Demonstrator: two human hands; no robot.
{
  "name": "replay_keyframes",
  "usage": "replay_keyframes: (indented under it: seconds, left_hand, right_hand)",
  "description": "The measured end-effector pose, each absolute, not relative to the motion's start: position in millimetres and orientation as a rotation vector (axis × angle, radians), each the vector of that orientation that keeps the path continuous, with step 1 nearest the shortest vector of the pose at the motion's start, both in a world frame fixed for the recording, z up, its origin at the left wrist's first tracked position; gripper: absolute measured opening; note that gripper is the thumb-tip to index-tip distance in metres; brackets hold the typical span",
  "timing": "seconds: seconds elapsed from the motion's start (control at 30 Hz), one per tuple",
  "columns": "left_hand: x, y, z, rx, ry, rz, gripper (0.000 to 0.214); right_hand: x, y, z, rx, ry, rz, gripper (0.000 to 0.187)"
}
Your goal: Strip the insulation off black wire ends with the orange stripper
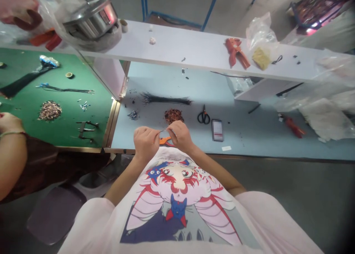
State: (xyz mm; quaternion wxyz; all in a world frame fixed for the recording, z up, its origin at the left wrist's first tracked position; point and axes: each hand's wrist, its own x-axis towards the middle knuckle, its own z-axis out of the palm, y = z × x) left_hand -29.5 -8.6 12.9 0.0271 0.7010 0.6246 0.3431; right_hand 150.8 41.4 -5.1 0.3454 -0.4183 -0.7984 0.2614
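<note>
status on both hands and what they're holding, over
Left hand and right hand close together, both pinching a thin wire. Orange-handled tool on the table just beneath. Nothing blocking.

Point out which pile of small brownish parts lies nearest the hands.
The reddish pile on the blue table, just beyond the right hand; the other pile sits far left on the green table.

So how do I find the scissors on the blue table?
Start at the big light blue table. Beyond the right hand, just right of the reddish-brown heap, lie the scissors. Only they have two black loop handles; the dark packet beside them is a flat rectangle.
</note>
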Motion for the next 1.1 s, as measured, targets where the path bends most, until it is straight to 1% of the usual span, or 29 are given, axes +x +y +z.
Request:
replay_keyframes:
  seconds: [0.07,0.13,0.2,0.27,0.3,0.37,0.47,0.57,0.63,0.7,0.9,1.0,1.1]
  left_hand:
    - [-45,-6,6,2.02,2.074,1.039,0.012]
    - [-63,-4,-3,1.729,2.125,1.101,0.01]
    - [-76,-3,-10,1.28,1.957,1.209,0.012]
    - [-80,-4,-14,0.894,1.738,1.267,0.021]
    - [-79,-5,-15,0.777,1.667,1.279,0.026]
    - [-74,-7,-16,0.715,1.636,1.303,0.03]
    - [-65,-7,-17,0.678,1.605,1.328,0.028]
    - [-57,-1,-18,0.663,1.535,1.324,0.028]
    - [-53,5,-19,0.66,1.484,1.3,0.03]
    - [-50,13,-19,0.647,1.445,1.268,0.032]
    - [-48,22,-18,0.592,1.407,1.214,0.04]
    - [-50,16,-19,0.576,1.419,1.19,0.038]
    - [-49,10,-21,0.588,1.447,1.154,0.033]
  right_hand:
    - [161,56,-17,-1.244,-2.042,0.609,0.021]
    - [169,76,-34,-1.503,-2.058,0.611,0.024]
    - [170,91,-58,-1.675,-2.203,0.705,0.025]
    - [164,95,-82,-1.739,-2.272,0.776,0.024]
    - [160,92,-92,-1.774,-2.294,0.796,0.027]
    - [151,77,-109,-1.834,-2.345,0.818,0.034]
    - [145,50,-124,-1.758,-2.505,0.905,0.035]
    - [145,38,-134,-1.696,-2.632,0.966,0.053]
    - [144,39,-136,-1.709,-2.661,0.96,0.061]
    - [141,42,-135,-1.734,-2.653,0.95,0.059]
    - [146,49,-110,-1.758,-2.426,1.076,0.037]
    - [164,44,-90,-1.764,-2.188,1.247,0.031]
    - [182,36,-74,-1.678,-1.906,1.519,0.033]
